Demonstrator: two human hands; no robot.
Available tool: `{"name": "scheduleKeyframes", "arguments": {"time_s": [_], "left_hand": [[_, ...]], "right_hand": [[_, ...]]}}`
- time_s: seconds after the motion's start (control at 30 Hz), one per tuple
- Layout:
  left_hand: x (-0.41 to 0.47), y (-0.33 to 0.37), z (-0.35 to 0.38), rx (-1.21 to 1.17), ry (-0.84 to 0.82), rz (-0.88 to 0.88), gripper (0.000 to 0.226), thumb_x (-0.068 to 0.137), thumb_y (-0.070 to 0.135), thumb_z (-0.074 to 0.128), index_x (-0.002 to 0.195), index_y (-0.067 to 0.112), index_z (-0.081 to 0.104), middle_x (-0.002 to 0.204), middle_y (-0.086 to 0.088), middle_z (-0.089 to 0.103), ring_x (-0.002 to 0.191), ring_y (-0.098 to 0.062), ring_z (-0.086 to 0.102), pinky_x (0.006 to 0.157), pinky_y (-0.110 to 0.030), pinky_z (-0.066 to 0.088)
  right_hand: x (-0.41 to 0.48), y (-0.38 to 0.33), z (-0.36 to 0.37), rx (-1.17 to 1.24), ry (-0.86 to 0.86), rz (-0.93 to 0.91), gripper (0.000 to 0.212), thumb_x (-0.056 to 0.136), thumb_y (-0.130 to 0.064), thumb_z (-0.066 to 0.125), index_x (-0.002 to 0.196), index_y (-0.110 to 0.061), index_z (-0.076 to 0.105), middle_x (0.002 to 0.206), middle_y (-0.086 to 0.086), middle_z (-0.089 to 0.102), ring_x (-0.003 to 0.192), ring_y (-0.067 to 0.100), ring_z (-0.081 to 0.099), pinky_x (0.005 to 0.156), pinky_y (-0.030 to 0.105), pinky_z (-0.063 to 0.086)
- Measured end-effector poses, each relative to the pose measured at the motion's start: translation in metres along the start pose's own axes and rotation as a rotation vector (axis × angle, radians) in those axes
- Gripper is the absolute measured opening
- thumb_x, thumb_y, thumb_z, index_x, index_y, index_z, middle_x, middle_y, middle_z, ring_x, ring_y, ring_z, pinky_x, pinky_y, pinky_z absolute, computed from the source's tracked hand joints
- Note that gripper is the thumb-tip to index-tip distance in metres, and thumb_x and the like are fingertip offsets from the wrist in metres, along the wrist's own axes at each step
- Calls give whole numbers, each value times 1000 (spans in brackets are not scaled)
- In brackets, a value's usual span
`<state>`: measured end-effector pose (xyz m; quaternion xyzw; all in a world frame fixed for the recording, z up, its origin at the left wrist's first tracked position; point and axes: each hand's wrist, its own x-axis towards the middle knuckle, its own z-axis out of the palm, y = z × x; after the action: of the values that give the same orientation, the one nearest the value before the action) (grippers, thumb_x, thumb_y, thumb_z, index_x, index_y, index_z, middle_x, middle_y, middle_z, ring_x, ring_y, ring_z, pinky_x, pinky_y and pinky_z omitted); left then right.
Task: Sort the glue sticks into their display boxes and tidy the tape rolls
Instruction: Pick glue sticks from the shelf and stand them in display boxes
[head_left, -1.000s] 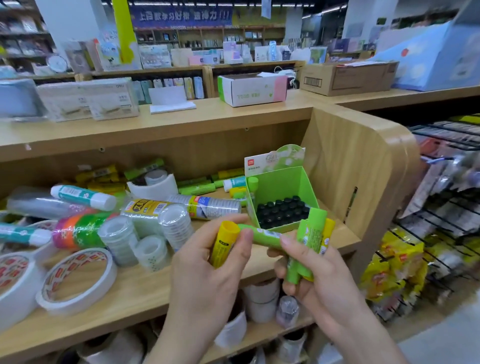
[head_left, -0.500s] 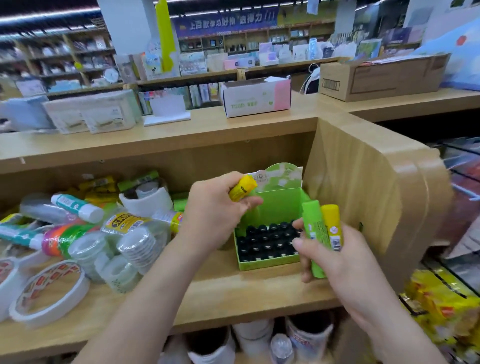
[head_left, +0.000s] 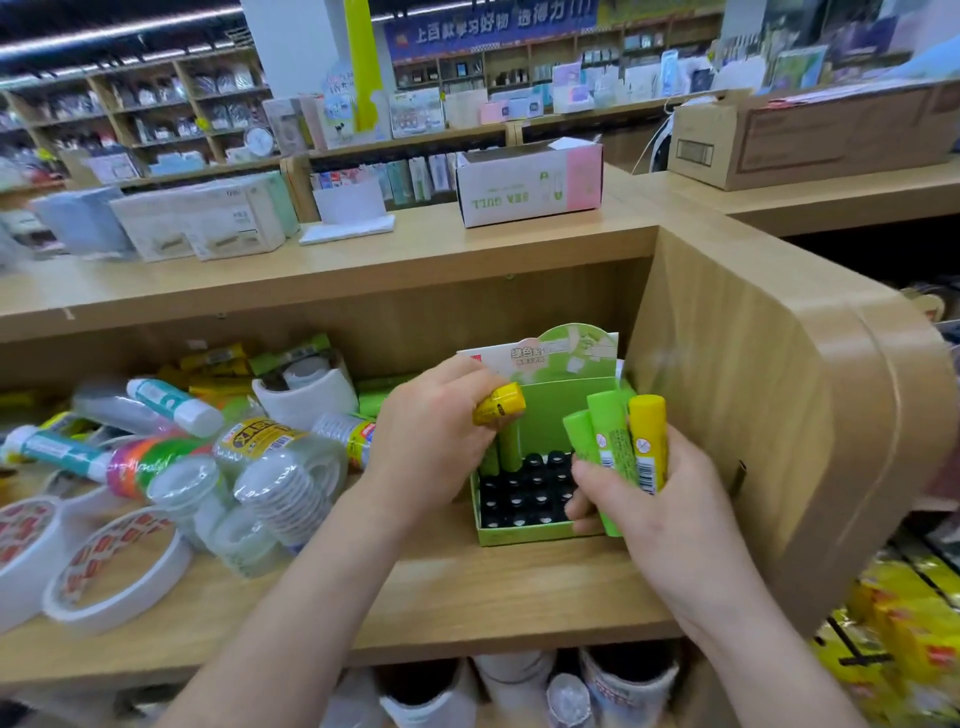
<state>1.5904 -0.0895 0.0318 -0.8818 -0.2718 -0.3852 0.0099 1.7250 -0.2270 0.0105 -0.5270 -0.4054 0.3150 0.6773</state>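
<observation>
A green glue stick is stood in the display box at the shelf's right end by the left hand, a yellow stick pinched clear in the same hand. More sticks are gripped upright in the right hand, ready for sorting.

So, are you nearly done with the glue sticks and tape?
Not yet. The green cardboard display box already holds rows of black-capped sticks. The left hand grips a yellow glue stick, the right hand three more sticks. The clear tape rolls and white tape rolls lie jumbled.
</observation>
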Motion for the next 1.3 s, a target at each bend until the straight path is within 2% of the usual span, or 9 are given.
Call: {"name": "scheduleKeyframes", "arguments": {"time_s": [0.33, 0.5, 0.6, 0.7, 0.83, 0.97, 1.07, 1.2, 1.3], "left_hand": [[-6, 5, 1, 7, -31, 14, 23, 71, 22, 47, 78, 12, 66, 85, 3, 64, 76, -23, 58, 55, -40, 51], [-17, 4, -6, 117, 6, 52, 35, 66, 16, 69, 101, 19, 73, 103, 8, 68, 83, -19, 59, 63, -36, 54], [-23, 31, -14, -195, 153, -153, 14, 80, 24, 71, 94, 20, 73, 85, 12, 70, 77, -6, 63, 69, -25, 51], [-23, 58, -19, -644, 19, -459, 21, 76, 38, 72, 92, 25, 70, 65, 12, 64, 59, -5, 56, 61, -17, 48], [-21, 61, -21, -1055, -67, -626, 20, 76, 14, 73, 94, 10, 69, 64, -3, 64, 45, -20, 51, 45, -25, 47], [-24, 52, -22, -966, 46, -563, 22, 69, 18, 80, 91, 15, 75, 76, 1, 73, 70, -9, 65, 66, -22, 52], [-25, 37, -30, -921, 192, -546, 24, 70, 19, 82, 93, 19, 75, 88, -5, 75, 82, -22, 70, 78, -36, 58], [-33, 19, -32, -740, 168, -522, 20, 74, 26, 79, 92, 32, 74, 81, -13, 72, 83, -36, 66, 79, -44, 56], [-44, 18, -24, -639, 109, -499, 21, 76, 16, 80, 91, 29, 72, 83, 0, 73, 82, -20, 68, 78, -35, 54]], "right_hand": [[1, 10, 4, 112, 53, 18, 15, 82, -5, 70, 96, -7, 65, 79, 8, 73, 69, 21, 71, 60, 27, 57], [-1, 9, 8, 246, 3, 74, 27, 75, -22, 65, 96, -4, 67, 87, 13, 74, 70, 24, 70, 59, 31, 57], [-4, 7, 11, 296, -52, 96, 27, 77, -22, 61, 98, -5, 66, 87, 13, 73, 66, 21, 66, 54, 29, 54], [-6, 5, 14, 318, -136, 85, 20, 80, -20, 61, 98, -13, 67, 82, 10, 70, 65, 22, 65, 54, 30, 53], [-8, 0, 16, 252, -211, 42, 27, 84, -19, 60, 111, -21, 59, 87, 8, 70, 64, 27, 65, 55, 36, 55], [-7, -5, 15, 172, -187, 45, 41, 91, -18, 55, 124, -42, 47, 96, 7, 72, 64, 32, 70, 53, 39, 58], [-1, -7, 9, 98, -113, -53, 31, 92, -24, 53, 117, -42, 49, 88, 10, 71, 67, 30, 71, 51, 33, 56], [15, -8, 5, -110, -49, -210, 19, 95, -30, 52, 112, -36, 51, 76, 7, 69, 61, 20, 66, 52, 26, 49], [27, -6, 9, -294, 29, -329, 8, 96, -33, 54, 104, -32, 58, 72, -3, 64, 67, 11, 60, 64, 20, 48]]}}
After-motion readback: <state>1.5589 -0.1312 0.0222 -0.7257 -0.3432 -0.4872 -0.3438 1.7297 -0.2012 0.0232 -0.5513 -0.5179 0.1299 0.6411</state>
